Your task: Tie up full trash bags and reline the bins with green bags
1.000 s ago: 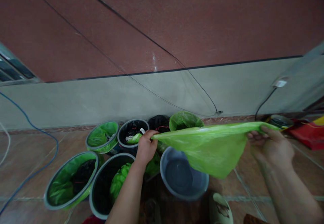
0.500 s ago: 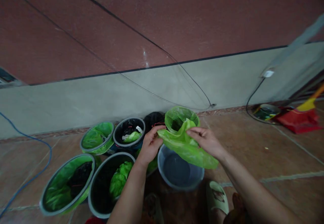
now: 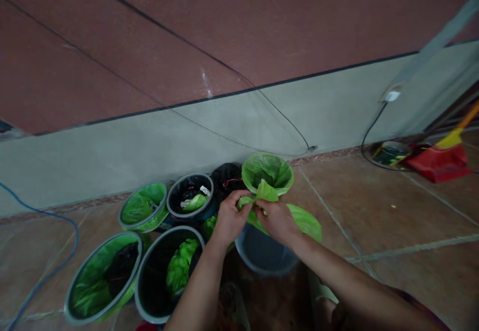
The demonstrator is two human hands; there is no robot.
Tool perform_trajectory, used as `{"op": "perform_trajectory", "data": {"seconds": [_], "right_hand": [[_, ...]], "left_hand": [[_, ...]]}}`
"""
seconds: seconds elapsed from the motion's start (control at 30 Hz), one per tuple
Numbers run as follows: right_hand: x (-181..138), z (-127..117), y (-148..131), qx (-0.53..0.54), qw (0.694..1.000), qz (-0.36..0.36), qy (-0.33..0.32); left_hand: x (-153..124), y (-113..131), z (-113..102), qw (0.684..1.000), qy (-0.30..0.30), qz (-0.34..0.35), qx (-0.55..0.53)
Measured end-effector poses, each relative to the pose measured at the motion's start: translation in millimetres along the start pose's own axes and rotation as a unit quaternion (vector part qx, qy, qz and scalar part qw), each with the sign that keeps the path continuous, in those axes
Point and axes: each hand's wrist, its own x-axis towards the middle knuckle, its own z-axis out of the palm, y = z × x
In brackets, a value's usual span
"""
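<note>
A thin green plastic bag (image 3: 305,220) hangs gathered between my two hands. My left hand (image 3: 232,216) pinches its edge, with thumb and fingers pressed together. Close beside it, my right hand (image 3: 276,220) grips the bag as well, fingers curled in. Below both hands stands a grey bin (image 3: 264,251), its inside bare where it shows; the bag and my hands cover part of its rim. Just behind, a bin lined with green plastic (image 3: 282,171) stands against the wall.
To the left stand several bins: a green-lined one (image 3: 129,216), a black-lined one (image 3: 175,206), a large oval one (image 3: 80,271) and a dark one (image 3: 149,291) holding crumpled green plastic (image 3: 181,266). A blue hose (image 3: 71,251) lies far left. A red dustpan (image 3: 441,164) rests at right.
My hands have drawn together, the right one moving left and slightly down towards the left. The bag is bunched tighter between them, and the view has shifted slightly.
</note>
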Motion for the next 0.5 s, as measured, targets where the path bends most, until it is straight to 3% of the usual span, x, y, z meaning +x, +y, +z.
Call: {"op": "perform_trajectory", "data": {"seconds": [0.1,0.2,0.3,0.37,0.5], "right_hand": [[1,-4,2,0.008,0.999,0.019,0.035],[1,-10,5,0.043,0.997,0.011,0.065],[0,-11,6,0.095,0.993,-0.009,0.073],[0,-10,7,0.132,0.988,-0.013,0.076],[-1,-12,6,0.199,0.977,-0.038,0.065]], "left_hand": [[1,-1,-2,0.994,0.027,-0.026,0.101],[2,-4,-7,0.966,0.054,-0.099,0.232],[1,-5,-10,0.945,0.035,-0.142,0.292],[-1,-2,-9,0.946,0.021,-0.132,0.294],[-4,6,-7,0.958,0.039,-0.050,0.279]]}}
